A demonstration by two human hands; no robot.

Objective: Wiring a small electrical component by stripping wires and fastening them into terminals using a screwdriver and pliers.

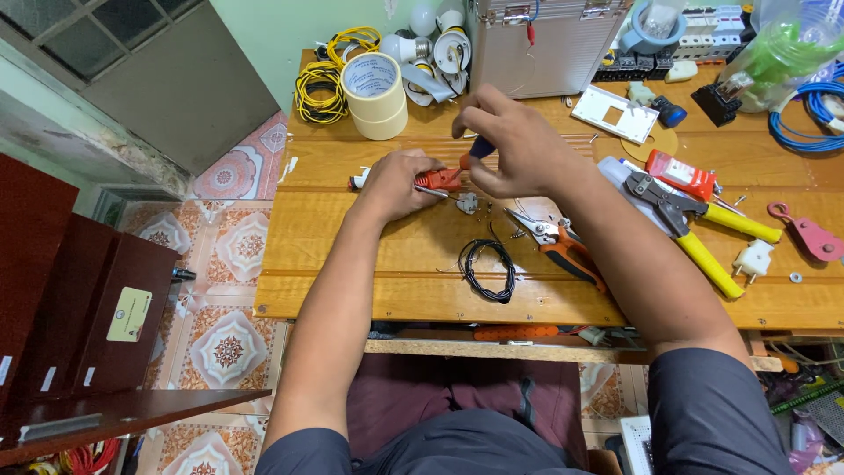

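Sitting close against the front edge of the varnished wooden counter [352,299], the person reaches both bare arms over it. Nearest the edge lies a small coil of thin black wire [489,271], and just right of it orange-handled pliers [563,246], with a yellow-handled crimping tool [694,233] further right; all lie apart from the hands. The left hand [396,183] is closed around a small red-and-white electrical fitting [440,179], pinning it low on the counter, seemingly to keep it steady. The right hand [514,141] hovers just above it, its fingers pinched together on a dark blue-handled tool [480,147] that points down at the fitting; the tip is hidden, so contact cannot be confirmed. A small grey metal part [468,203] rests just beside the fitting. Beyond the hands stand stacked rolls of beige masking tape [376,92], a bundle of yellow and black wire [323,88], white lamp holders [444,48] and a silver metal case [545,44], which crowd the far side. A white switch plate [614,113] and blue cable [813,114] lie to the right.
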